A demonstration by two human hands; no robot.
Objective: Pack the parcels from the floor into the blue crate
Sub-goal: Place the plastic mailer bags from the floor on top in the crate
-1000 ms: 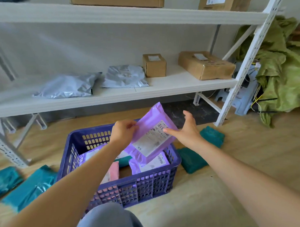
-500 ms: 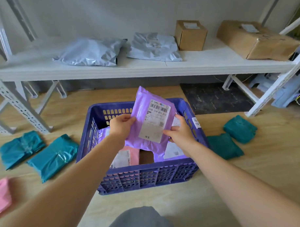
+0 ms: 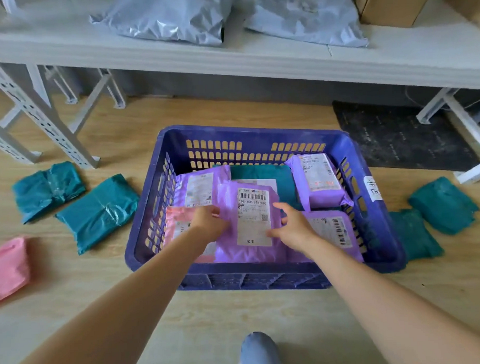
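The blue crate (image 3: 253, 132) stands on the wooden floor in front of me. Inside lie several parcels: purple ones (image 3: 317, 179), a teal one (image 3: 263, 173) and a pink one (image 3: 177, 222). A purple parcel with a barcode label (image 3: 252, 216) lies flat on top of them near the front. My left hand (image 3: 207, 223) grips its left edge with curled fingers. My right hand (image 3: 295, 226) rests on its right edge with fingers loosely spread and the thumb on the label.
On the floor lie two teal parcels (image 3: 98, 211) and a pink one (image 3: 8, 269) to the left, and two teal parcels (image 3: 443, 204) to the right. A white shelf (image 3: 256, 61) with grey bags (image 3: 173, 15) stands behind the crate. A black mat (image 3: 395, 138) lies back right.
Both hands have lowered the purple labelled parcel from above the crate down flat onto the parcels inside. My view has tilted down and closer to the crate.
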